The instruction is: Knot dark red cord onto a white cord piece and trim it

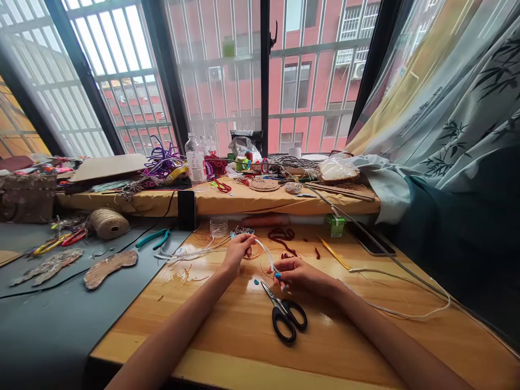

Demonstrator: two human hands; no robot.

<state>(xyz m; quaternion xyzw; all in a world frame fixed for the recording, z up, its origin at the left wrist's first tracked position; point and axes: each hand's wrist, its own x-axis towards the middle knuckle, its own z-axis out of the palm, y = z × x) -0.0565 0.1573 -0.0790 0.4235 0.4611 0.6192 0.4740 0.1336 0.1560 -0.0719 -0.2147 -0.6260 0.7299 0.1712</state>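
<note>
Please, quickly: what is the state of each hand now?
Left hand: closed, pinching the white cord.
Right hand: closed, holding the white cord farther along.

The counter (pixel 227 346) is smooth, glossy wood. The scissors (pixel 278 304) have shiny metal blades and black plastic handles. The white cord (pixel 266 250) looks smooth. To the left, the twine (pixel 109 223) is matt and fibrous; the pliers (pixel 156 237) have plastic-looking teal handles. The far bottle (pixel 196 165) is clear plastic, the phone (pixel 371 240) glossy, the right curtain (pixel 455 143) soft cloth.
</note>
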